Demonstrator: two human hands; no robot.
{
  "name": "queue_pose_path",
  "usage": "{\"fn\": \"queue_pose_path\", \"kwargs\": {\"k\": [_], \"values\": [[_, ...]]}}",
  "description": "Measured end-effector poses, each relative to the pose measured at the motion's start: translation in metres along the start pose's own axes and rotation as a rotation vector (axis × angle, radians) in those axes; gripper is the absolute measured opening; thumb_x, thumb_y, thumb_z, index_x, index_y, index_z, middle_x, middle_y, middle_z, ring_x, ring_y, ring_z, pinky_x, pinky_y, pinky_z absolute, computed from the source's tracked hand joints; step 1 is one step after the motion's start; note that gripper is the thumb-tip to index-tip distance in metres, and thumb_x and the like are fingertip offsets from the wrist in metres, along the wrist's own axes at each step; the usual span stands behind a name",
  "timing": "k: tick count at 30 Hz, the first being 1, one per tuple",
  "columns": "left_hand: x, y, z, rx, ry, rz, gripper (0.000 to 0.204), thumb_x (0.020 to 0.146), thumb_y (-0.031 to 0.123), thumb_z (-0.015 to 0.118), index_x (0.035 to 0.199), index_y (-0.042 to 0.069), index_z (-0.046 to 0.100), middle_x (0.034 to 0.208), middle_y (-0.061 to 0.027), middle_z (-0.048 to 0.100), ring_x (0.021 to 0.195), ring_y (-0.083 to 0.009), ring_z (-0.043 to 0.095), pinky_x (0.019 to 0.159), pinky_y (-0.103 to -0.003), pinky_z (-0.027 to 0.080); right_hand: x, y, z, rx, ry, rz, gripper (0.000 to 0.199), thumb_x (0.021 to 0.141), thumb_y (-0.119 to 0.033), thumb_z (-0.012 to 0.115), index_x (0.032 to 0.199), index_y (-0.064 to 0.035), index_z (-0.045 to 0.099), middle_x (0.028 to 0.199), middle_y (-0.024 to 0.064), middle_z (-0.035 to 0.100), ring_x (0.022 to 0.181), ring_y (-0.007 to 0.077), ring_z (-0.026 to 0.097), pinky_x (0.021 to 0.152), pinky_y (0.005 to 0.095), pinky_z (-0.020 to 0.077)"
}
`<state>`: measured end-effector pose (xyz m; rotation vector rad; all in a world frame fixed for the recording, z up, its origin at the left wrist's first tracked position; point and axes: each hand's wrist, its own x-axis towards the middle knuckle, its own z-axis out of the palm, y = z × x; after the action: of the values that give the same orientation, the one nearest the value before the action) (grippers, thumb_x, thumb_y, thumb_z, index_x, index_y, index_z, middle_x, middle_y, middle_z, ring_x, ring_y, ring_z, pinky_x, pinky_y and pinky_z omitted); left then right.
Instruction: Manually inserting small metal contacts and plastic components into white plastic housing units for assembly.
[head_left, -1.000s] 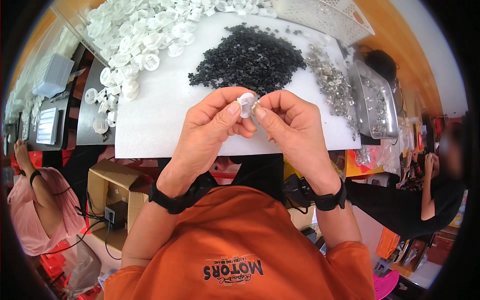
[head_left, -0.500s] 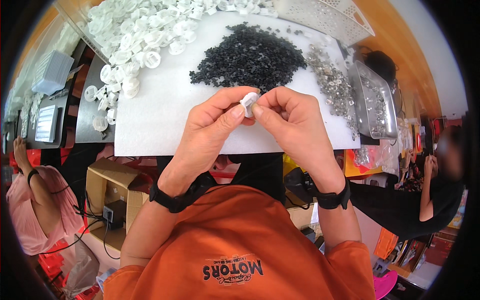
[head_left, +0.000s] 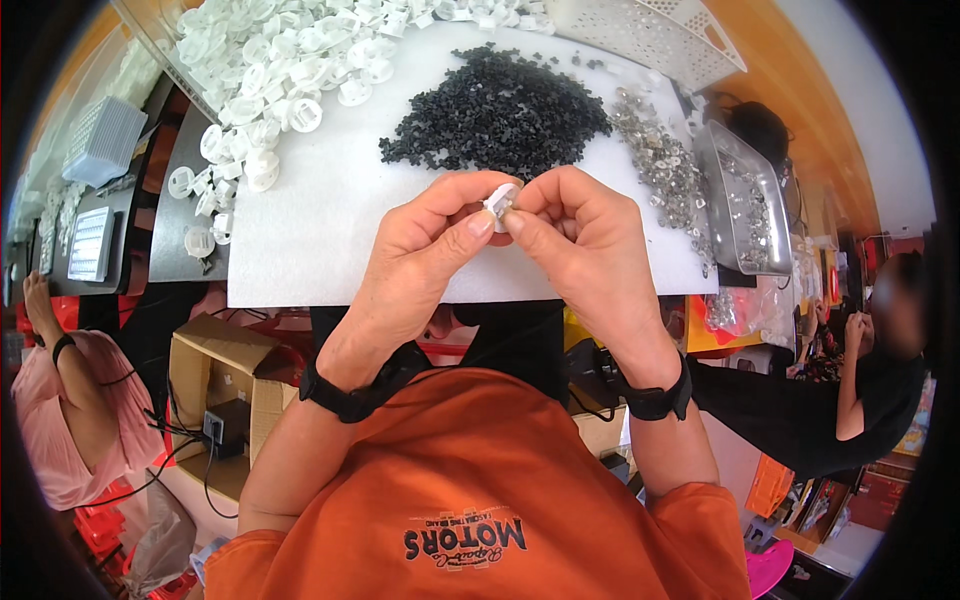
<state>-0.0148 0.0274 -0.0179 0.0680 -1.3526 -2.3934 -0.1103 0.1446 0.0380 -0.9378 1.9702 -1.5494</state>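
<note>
Above the near part of the white foam sheet (head_left: 330, 250), both hands meet at a small white round plastic part (head_left: 500, 205). My left hand (head_left: 425, 240) pinches its left edge between thumb and curled fingers. On the other side, the thumb and forefinger of my right hand (head_left: 570, 230) are pressed together at the part's face. Whether a smaller piece sits between those right fingertips is hidden. Just beyond the hands lies a heap of small black pieces (head_left: 500, 110). Loose small metal and clear pieces (head_left: 660, 155) spread to its right.
A big pile of white round plastic parts (head_left: 290, 60) covers the back left. At the right edge stands a metal tray (head_left: 745, 200) of small pieces; a white perforated basket (head_left: 650, 35) is behind. A cardboard box (head_left: 210, 400) is at lower left. People sit on both sides.
The white part has tilted slightly between my fingertips, and my right thumb has shifted a little on it. Both hands stay in nearly the same place.
</note>
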Motion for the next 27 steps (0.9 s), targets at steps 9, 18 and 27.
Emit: {"fn": "queue_pose_path", "kwargs": {"k": [9, 18, 27], "values": [[0.001, 0.002, 0.003, -0.055, 0.03, -0.01, 0.031, 0.091, 0.015, 0.057, 0.117, -0.001, 0.055, 0.105, -0.0063, 0.061, 0.097, -0.0128, 0.057, 0.09, -0.029, 0.046, -0.011, 0.004, -0.001, -0.333, 0.011, -0.307, 0.006, 0.083, 0.001, 0.057, 0.088, -0.0004, 0.059, 0.073, 0.0104, 0.055, 0.061, 0.0229, 0.056, 0.054, 0.0302, 0.0432], [0.0, 0.003, 0.004, -0.048, 0.059, -0.028, 0.031, 0.09, 0.013, 0.058, 0.118, -0.001, 0.055, 0.104, -0.0059, 0.061, 0.095, -0.0111, 0.057, 0.088, -0.027, 0.045, -0.013, 0.013, 0.003, -0.498, 0.122, -0.501, 0.017, 0.08, 0.009, 0.058, 0.095, 0.0021, 0.061, 0.075, 0.009, 0.054, 0.059, 0.0162, 0.052, 0.052, 0.0274, 0.0419], [0.002, 0.001, 0.002, -0.043, 0.067, -0.01, 0.032, 0.09, 0.012, 0.059, 0.118, -0.002, 0.054, 0.107, -0.0067, 0.06, 0.096, -0.0122, 0.058, 0.089, -0.028, 0.047, -0.012, 0.017, 0.001, -0.479, 0.055, -0.51, 0.021, 0.08, 0.009, 0.059, 0.1, 0.0022, 0.061, 0.076, 0.01, 0.055, 0.06, 0.0179, 0.054, 0.054, 0.0279, 0.0434]]}}
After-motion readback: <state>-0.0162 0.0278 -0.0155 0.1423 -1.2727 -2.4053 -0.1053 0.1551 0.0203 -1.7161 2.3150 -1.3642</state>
